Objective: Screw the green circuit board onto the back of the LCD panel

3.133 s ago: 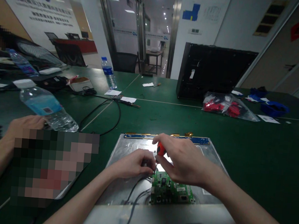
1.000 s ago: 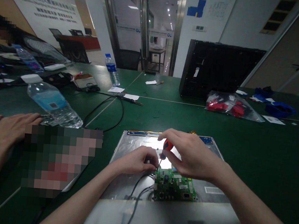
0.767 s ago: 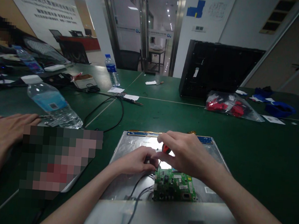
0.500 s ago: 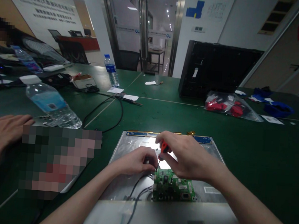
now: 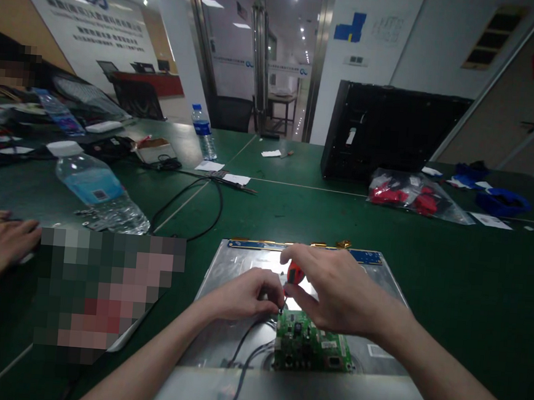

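Observation:
My right hand (image 5: 334, 285) grips a screwdriver (image 5: 294, 273) by its red and black handle. Its shaft points down at the upper left corner of a green circuit board (image 5: 311, 344). Beside the tip, my left hand (image 5: 259, 293) has its fingers curled and pinched together; what is between them is too small to make out. The board lies on the metal back of a display panel (image 5: 224, 277), which has a blue circuit strip (image 5: 254, 244) along its far edge. Dark cables (image 5: 245, 371) run down the panel's left part.
On the left lie a large water bottle (image 5: 104, 187) and a black cable (image 5: 220, 212), near another person's hand (image 5: 2, 244). At the back are a small bottle (image 5: 204, 133), a black monitor-like casing (image 5: 396, 136) and a plastic bag (image 5: 419, 196) with red items.
The view has tilted up slightly, so everything sits a little lower. The screwdriver's handle appears slightly turned in my right hand. Both hands stay at the board's corner.

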Motion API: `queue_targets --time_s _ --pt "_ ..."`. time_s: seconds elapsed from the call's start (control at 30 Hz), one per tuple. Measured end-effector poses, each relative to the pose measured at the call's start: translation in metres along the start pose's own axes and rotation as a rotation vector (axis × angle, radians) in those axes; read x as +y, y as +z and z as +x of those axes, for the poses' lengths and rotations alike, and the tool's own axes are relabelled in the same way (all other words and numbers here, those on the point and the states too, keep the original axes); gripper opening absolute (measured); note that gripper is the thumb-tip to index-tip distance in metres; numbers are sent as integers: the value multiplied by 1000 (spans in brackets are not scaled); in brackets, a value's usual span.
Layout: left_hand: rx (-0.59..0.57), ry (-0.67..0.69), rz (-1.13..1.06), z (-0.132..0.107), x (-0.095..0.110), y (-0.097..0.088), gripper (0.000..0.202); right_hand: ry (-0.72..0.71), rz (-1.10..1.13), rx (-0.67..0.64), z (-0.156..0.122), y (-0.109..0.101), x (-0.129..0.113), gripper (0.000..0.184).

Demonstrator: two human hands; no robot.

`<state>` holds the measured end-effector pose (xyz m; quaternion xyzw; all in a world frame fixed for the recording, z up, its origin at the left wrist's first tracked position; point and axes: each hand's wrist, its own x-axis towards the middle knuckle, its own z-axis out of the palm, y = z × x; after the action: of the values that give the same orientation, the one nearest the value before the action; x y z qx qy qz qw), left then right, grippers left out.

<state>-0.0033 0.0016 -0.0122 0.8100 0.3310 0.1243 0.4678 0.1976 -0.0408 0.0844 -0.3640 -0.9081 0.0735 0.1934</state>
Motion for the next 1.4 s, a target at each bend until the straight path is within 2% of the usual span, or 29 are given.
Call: queue_targets --time_s 0.13,0.3,0.4,0.57,0.87,1.03,1.13,1.23,1.4 --pt "-19 -33 -41 0 3 -1 6 35 -56 -11 1 1 1 18" --pt "-6 -5 -7 0 4 0 5 46 45 -68 -1 -8 1 27" --pt "-17 -1 23 0 4 0 10 57 74 -66 -1 -7 1 32" --pt "-17 -22 11 0 4 -1 7 59 -40 -42 1 -1 1 17" --pt "-15 -15 45 -1 6 -1 11 4 70 -62 -1 -8 0 26" --pt "19 -31 53 -1 6 0 9 11 19 -49 0 -3 0 19" --pt "-3 -30 35 0 5 -1 5 4 -38 -46 1 -2 1 13" --pt "-16 -44 40 1 3 -1 7 2 -51 -53 1 -4 1 16" --pt "-16 -5 41 0 3 0 9 -16 72 -92 -1 -10 -1 24"
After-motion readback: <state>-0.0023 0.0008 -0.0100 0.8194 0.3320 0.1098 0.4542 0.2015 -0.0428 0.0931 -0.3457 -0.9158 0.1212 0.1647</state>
